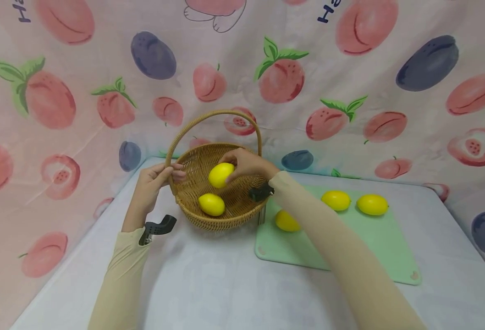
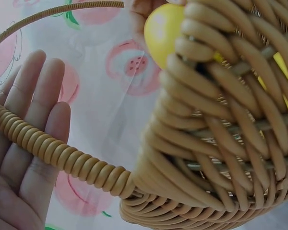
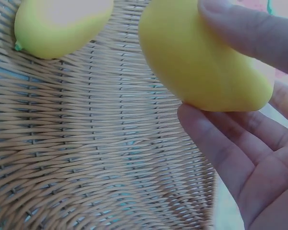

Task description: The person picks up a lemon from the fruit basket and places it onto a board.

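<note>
My right hand grips a yellow lemon between thumb and fingers, inside the opening of a wicker basket. The right wrist view shows this lemon held over the woven wall. Another lemon lies in the basket, near its front rim. At the basket's left side, my left hand holds the foot of the arched handle. In the left wrist view, its fingers lie behind the wrapped handle, with the thumb mostly cut off at the frame's edge.
Right of the basket, a light green cutting board lies on the white table. On it are a lemon, another lemon, and a third lemon partly behind my right sleeve. A fruit-print cloth hangs behind the table.
</note>
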Available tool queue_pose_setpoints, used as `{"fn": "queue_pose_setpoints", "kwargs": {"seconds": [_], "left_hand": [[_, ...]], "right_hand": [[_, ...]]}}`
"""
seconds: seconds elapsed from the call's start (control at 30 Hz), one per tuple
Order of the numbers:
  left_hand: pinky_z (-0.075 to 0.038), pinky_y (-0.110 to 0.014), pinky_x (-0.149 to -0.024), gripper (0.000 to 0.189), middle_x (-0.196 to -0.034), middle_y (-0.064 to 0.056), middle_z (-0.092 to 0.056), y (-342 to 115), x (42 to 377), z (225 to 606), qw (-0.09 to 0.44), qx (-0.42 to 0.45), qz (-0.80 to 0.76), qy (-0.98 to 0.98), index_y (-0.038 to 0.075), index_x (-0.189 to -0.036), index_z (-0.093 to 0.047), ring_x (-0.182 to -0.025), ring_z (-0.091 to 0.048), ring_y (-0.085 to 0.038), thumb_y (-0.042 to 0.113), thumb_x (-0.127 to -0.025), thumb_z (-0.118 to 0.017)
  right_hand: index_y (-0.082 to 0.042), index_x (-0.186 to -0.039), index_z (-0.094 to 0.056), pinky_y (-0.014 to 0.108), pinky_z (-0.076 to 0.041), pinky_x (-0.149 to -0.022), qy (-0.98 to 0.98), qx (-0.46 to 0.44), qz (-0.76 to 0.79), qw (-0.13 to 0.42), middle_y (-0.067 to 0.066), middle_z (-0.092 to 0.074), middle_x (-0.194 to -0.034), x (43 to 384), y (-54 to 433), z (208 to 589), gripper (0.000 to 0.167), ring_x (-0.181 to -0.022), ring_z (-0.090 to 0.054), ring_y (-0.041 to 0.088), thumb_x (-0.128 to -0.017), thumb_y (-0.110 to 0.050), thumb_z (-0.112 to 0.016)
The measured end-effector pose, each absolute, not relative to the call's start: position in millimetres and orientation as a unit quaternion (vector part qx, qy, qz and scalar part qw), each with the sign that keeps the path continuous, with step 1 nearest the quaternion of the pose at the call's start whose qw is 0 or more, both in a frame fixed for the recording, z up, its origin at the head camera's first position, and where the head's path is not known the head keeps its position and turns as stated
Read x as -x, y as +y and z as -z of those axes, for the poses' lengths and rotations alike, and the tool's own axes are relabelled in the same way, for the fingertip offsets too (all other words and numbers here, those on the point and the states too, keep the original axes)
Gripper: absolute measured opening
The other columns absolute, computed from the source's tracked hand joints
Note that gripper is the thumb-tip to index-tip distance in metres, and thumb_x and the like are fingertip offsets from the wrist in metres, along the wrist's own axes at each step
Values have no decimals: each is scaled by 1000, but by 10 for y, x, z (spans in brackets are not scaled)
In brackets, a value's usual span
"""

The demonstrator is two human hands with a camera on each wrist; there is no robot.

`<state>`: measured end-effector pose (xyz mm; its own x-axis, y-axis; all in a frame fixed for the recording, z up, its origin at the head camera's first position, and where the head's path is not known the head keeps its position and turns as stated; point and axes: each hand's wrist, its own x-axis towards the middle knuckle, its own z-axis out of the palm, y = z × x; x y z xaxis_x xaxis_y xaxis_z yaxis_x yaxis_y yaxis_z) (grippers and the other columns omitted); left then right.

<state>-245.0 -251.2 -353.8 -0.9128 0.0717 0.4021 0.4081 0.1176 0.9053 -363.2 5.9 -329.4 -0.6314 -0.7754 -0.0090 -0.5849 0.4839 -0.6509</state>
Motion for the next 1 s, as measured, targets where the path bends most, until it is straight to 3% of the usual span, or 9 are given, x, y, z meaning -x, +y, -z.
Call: {"fn": "queue_pose_setpoints", "kwargs": {"seconds": [0.1, 0.23, 0.37, 0.6, 1.0], "left_hand": [[-54, -20, -79, 23, -82, 13, -72, -2514, 2449, 3549, 132, 160, 643, -737, 9, -99, -68, -82, -69, -4, 22, -98, -49], [-54, -20, -79, 22, -81, 13, -72, -2519, 2449, 3562, 135, 157, 644, -736, 12, -97, -69, -81, -69, -4, 21, -98, -49], [-54, -20, -79, 24, -81, 12, -72, -2523, 2454, 3558, 137, 157, 651, -730, 7, -97, -69, -81, -69, -4, 20, -98, -49], [-54, -19, -79, 33, -84, 11, -73, -2515, 2435, 3523, 138, 160, 663, -718, -15, -109, -60, -82, -70, -6, 15, -97, -51], [-53, -18, -80, 35, -85, 13, -73, -2505, 2418, 3525, 148, 148, 654, -727, -11, -116, -59, -83, -70, -4, 17, -96, -53]], "right_hand": [[-6, -118, -61, 35, -50, -94, 841, 414, 316, 147, 11, -63, -122, 3603, 97, 3266, 47, -111, -61, 24, -75, -16, -79], [-7, -118, -61, 34, -51, -91, 835, 412, 332, 150, 9, -63, -120, 3534, 174, 3223, 47, -108, -61, 22, -76, -14, -78], [-7, -119, -60, 35, -51, -92, 829, 418, 344, 143, 9, -63, -120, 3466, 271, 3174, 47, -109, -61, 23, -77, -13, -78], [-5, -122, -58, 36, -52, -91, 827, 425, 344, 132, 11, -61, -123, 3376, 458, 3124, 50, -110, -60, 24, -77, -12, -77], [-8, -122, -58, 37, -54, -87, 832, 407, 361, 107, 9, -61, -122, 3225, 836, 3149, 51, -108, -60, 23, -76, -16, -79]]}}
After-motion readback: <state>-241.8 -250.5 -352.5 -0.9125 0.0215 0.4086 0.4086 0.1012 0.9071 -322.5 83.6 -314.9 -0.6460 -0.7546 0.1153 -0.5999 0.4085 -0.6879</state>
